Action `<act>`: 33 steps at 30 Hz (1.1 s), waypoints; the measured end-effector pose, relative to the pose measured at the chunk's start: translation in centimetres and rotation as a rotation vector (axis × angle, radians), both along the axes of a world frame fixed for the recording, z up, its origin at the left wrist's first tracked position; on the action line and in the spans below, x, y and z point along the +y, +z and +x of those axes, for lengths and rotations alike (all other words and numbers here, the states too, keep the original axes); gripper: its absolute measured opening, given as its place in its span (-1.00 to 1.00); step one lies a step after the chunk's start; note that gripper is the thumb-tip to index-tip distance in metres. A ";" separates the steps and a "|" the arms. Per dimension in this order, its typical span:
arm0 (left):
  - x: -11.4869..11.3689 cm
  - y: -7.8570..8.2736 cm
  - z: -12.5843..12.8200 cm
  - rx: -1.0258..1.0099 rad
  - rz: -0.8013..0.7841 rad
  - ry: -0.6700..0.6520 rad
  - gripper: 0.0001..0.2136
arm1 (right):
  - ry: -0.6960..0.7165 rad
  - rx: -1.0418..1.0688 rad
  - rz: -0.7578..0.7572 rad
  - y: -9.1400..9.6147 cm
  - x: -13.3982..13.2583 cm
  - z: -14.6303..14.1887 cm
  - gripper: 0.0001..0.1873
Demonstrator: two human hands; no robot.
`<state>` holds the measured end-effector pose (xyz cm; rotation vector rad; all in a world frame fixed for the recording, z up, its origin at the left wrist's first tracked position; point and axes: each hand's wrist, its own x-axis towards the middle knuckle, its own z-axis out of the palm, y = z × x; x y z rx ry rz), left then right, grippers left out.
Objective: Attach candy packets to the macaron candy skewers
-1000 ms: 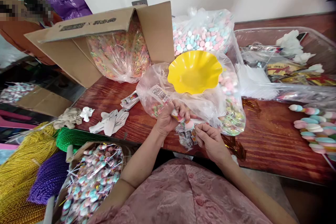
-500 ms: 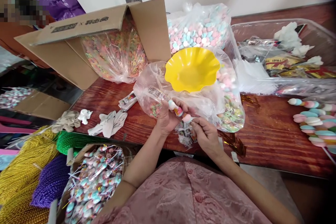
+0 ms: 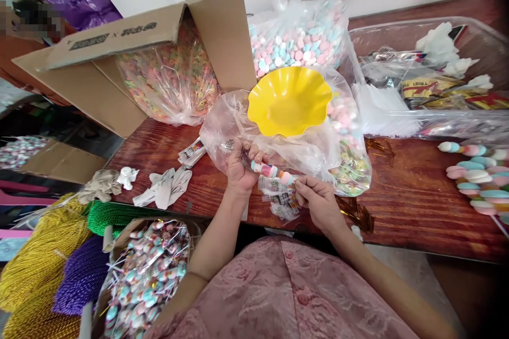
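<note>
A candy skewer (image 3: 271,170) of pink, white, blue and orange pieces slants between my hands over the table's front edge. My left hand (image 3: 243,167) is closed around its upper end, where clear plastic seems to wrap it. At the lower end, the fingertips of my right hand (image 3: 316,197) pinch the skewer; the stick itself is hidden. Beneath the candy lie printed clear wrappers (image 3: 280,197). Just beyond my hands, a yellow wavy-edged bowl (image 3: 289,100) rests on plastic bags of candy.
An open cardboard box (image 3: 222,37) holds a bag of colourful candy. To the right are a clear plastic bin (image 3: 437,114) and stacked candy skewers (image 3: 483,185). Gloves (image 3: 165,188) lie at left, above a box of finished skewers (image 3: 147,270) and rope bundles (image 3: 35,259). A person sits far left.
My left hand has shifted up and left along the skewer, exposing more of the candy. My right hand has moved slightly right, still pinching the lower end. The view has tilted a little.
</note>
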<state>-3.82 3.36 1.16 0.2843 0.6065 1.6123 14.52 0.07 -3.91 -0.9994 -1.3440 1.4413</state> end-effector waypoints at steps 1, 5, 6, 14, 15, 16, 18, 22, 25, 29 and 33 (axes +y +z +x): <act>0.0 -0.1 -0.1 0.005 0.007 0.000 -0.56 | 0.036 0.079 -0.091 0.1 0.0 -0.1 -0.65; -0.3 0.0 0.0 0.047 0.076 -0.021 -0.58 | 0.116 0.104 -0.176 0.2 -0.2 -0.3 -0.58; -0.5 0.1 0.2 0.064 0.096 -0.039 -0.60 | 0.128 0.075 -0.166 0.1 -0.3 -0.4 -0.56; -1.1 0.4 0.9 0.223 0.021 -0.083 -0.61 | 0.008 -0.404 0.496 -0.1 -1.2 -0.5 -0.74; -0.9 0.4 0.8 0.225 -0.010 -0.058 -0.60 | -0.040 -0.469 0.633 -0.2 -1.1 -0.3 -0.79; -0.8 0.3 0.8 0.218 -0.037 -0.024 -0.59 | -0.079 -0.525 0.750 -0.4 -0.9 -0.2 -0.81; -0.5 0.2 0.7 0.171 -0.080 0.056 -0.59 | -0.129 -0.609 0.896 -0.7 -0.5 0.2 -0.79; -0.2 -0.1 0.9 0.034 -0.131 0.179 -0.60 | -0.200 -0.673 0.975 -0.8 0.0 0.6 -0.78; -0.1 -0.2 1.0 -0.004 -0.133 0.241 -0.58 | -0.255 -0.673 0.995 -0.5 0.0 0.6 -0.81; -0.2 -0.5 1.2 0.013 -0.132 0.270 -0.57 | -0.264 -0.697 1.059 -0.1 -0.2 0.3 -0.85; -0.9 -1.1 1.6 0.159 -0.040 0.153 -0.56 | -0.237 -0.671 1.034 -0.2 -0.1 0.1 -0.82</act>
